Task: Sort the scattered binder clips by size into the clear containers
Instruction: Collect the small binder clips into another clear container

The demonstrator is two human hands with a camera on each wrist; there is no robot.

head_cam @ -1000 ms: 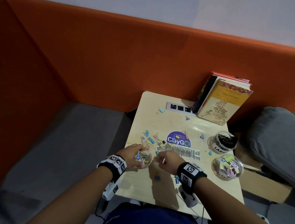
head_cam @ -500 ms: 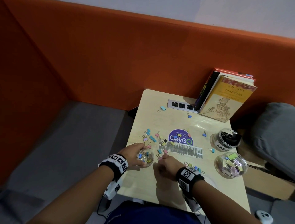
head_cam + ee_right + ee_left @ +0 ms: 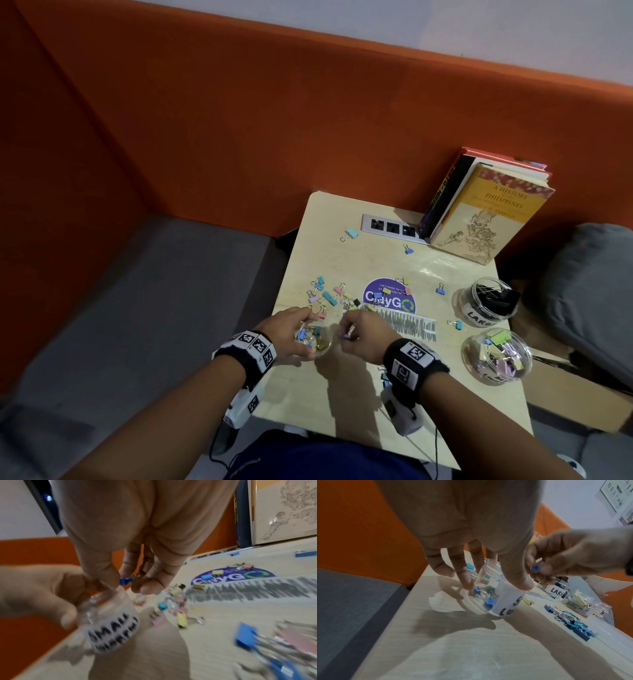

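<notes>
We pinched small blue clip [image 3: 124, 580] in right hand [image 3: 359, 334], just beside rim of small jar [image 3: 313, 337] gripped by left hand [image 3: 286, 330] on desk [image 3: 342, 394]. Clip judged light, stiff, slippery; best held by body.

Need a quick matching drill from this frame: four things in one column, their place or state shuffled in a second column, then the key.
Things:
1. small blue clip
2. jar labelled SMALL
3. jar labelled LARGE
4. yellow history book

States:
A. leans upright at the table's far edge
B. held steady by the left hand
C. holds black clips
D. pinched in the right hand's fingers

Pairs: 1-D, 2-B, 3-C, 4-A
</notes>
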